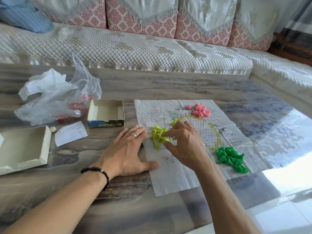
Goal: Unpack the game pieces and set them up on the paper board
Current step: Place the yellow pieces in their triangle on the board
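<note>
While pieces lie sorted by colour but unplaced, entries run from the board outward; clock directions are taken from the centre of the hexagon grid.

Paper board: the paper board [175, 174] lies flat on the table, creased, its printed hexagon grid bare of standing pieces.
Yellow-green pieces: a loose heap of yellow-green pieces [157, 135] at 9 o'clock, tipped over, on the paper.
Pink pieces: the pink pieces [200, 110] sit heaped at 12 o'clock, near the paper's far edge.
Green pieces: the green pieces [230, 157] sprawl at 5 o'clock, trailing toward the paper's edge.
Right hand: the right hand [184, 142] is over the yellow-green heap, fingers curled down into it; it seems to pinch one piece, though the fingertips hide the contact.
Left hand: the left hand [128, 149] lies flat with straight fingers, pressing the paper's 9 o'clock edge, holding nothing.
Step in hand: judged as starting the yellow-green set; unpacking looks finished.
Next move calls for: lifting one piece clear and standing it upright on a cell of its corner, paper kept pinned.
Surroundings: empty box tray [106, 114] at 9 o'clock beyond the paper, then a plastic bag [55, 98], box lid [23, 149] and paper slip [70, 135] farther out.
</note>
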A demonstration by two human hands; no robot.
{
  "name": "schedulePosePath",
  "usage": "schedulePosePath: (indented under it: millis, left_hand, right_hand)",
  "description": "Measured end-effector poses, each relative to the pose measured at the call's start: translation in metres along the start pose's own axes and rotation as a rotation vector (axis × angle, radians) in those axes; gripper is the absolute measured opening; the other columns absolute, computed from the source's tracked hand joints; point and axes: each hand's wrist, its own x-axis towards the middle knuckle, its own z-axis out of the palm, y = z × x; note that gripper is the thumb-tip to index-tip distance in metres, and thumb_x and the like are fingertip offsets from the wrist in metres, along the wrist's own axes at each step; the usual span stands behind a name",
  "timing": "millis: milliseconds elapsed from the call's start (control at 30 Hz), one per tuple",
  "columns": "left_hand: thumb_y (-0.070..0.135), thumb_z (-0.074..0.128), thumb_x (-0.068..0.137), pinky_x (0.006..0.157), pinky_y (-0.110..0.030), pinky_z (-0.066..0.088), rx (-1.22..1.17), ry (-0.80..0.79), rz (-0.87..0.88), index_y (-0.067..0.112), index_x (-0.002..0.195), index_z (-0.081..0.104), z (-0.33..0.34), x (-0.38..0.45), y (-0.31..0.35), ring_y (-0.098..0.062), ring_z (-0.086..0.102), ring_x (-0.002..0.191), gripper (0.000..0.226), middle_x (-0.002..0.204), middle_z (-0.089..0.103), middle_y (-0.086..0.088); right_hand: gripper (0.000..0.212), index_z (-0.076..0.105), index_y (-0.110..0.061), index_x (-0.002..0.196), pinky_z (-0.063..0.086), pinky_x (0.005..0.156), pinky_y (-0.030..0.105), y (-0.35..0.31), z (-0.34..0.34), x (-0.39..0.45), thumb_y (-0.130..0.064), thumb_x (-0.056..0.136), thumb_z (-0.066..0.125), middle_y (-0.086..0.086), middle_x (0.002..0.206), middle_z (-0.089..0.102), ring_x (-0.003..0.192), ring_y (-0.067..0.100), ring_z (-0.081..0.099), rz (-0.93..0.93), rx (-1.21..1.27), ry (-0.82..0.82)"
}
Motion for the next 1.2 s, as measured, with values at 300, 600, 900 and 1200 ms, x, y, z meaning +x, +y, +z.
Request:
schedulePosePath:
  millis: [300,600,900,1200]
  left_hand:
    - [0.092,0.039,0.063,0.119,-0.031,-0.006,0.009,0.006,0.007,0.019,0.152,0.010,0.001,0.000,-0.001,-0.006,-0.007,0.145,0.119,0.161,0.001,0.005]
    - [0.090,0.038,0.062,0.119,-0.031,-0.007,0.009,0.011,-0.006,0.019,0.152,0.011,0.001,0.001,-0.001,-0.008,-0.006,0.146,0.118,0.161,0.001,0.005]
    - [0.086,0.043,0.069,0.119,-0.032,-0.005,0.008,0.004,-0.015,0.016,0.152,0.009,-0.001,-0.002,0.000,-0.010,-0.006,0.146,0.114,0.161,0.001,0.002]
    - [0.085,0.045,0.069,0.119,-0.033,-0.005,0.010,0.021,-0.008,0.015,0.151,0.013,-0.002,-0.001,0.001,-0.011,-0.002,0.146,0.112,0.160,0.006,0.002]
  right_hand:
    - [0.020,0.072,-0.025,0.101,0.038,0.084,0.035,0.001,-0.002,0.001,-0.028,0.081,0.073,-0.011,0.095,0.052,0.097,0.015,0.046,0.034,0.017,-0.013]
    - [0.011,0.073,-0.011,0.094,0.045,0.064,0.011,0.023,-0.032,0.034,-0.012,0.085,0.068,-0.011,0.076,0.066,0.068,-0.002,0.059,0.142,0.251,0.033]
    - [0.025,0.064,-0.010,0.117,0.037,0.069,0.016,0.021,-0.037,0.078,-0.014,0.094,0.055,-0.002,0.096,0.066,0.084,0.011,0.060,0.073,-0.026,-0.215]
    - [0.019,0.072,-0.010,0.096,0.050,0.066,0.019,0.025,-0.030,0.084,-0.004,0.089,0.055,-0.001,0.090,0.071,0.074,0.010,0.063,-0.007,-0.141,-0.350]
